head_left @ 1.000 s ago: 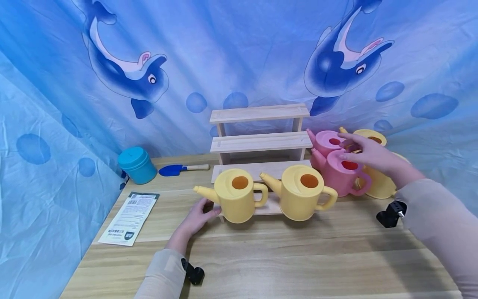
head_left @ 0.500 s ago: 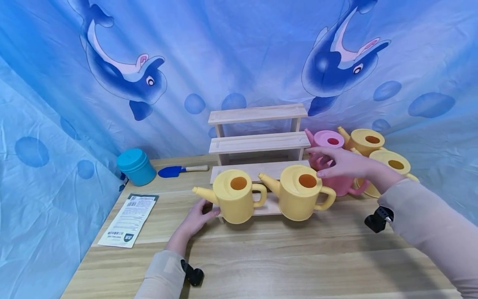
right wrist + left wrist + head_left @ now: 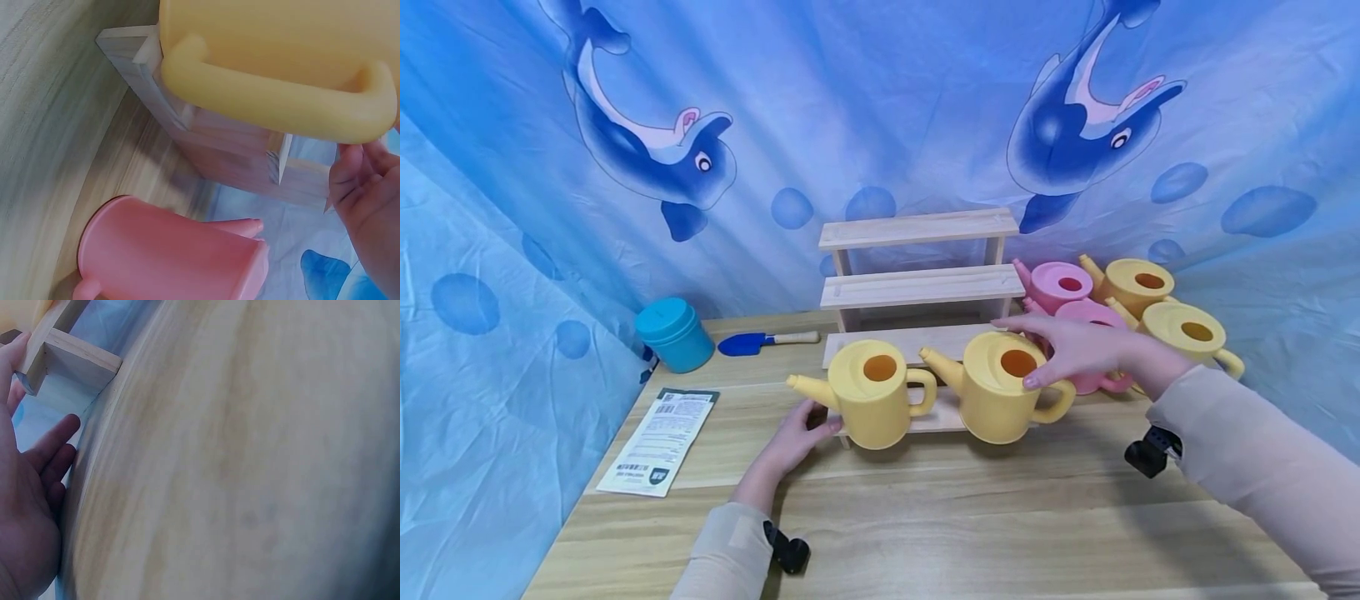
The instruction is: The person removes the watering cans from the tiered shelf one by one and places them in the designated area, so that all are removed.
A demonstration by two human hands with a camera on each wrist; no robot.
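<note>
Right-hand yellow watering can [image 3: 992,408]: located at the right end of the lowest step [image 3: 942,414] of the wooden stand [image 3: 917,287], upright, spout to the left, handle to the right. The right hand [image 3: 1078,346] is positioned at its upper right side, the thumb in front of the body and the fingers over the far rim; whether this grip is grasping the can or only surrounding it cannot be told. The left hand [image 3: 796,437] grasps the left end of the lowest step between thumb and forefinger; its remaining fingers are loosely bent. The left-hand yellow watering can [image 3: 872,408] stands upright on the same step, just beside the left hand, its handle near the other can's spout. To the right of the stand, two pink watering cans [image 3: 1054,283] and two further yellow watering cans [image 3: 1172,333] are grouped on the worktop [image 3: 910,533]. To the left are a blue trowel [image 3: 747,343], a teal canister [image 3: 677,342] and a printed packet [image 3: 658,442]. A blue dolphin-patterned curtain [image 3: 865,108] forms the background.
</note>
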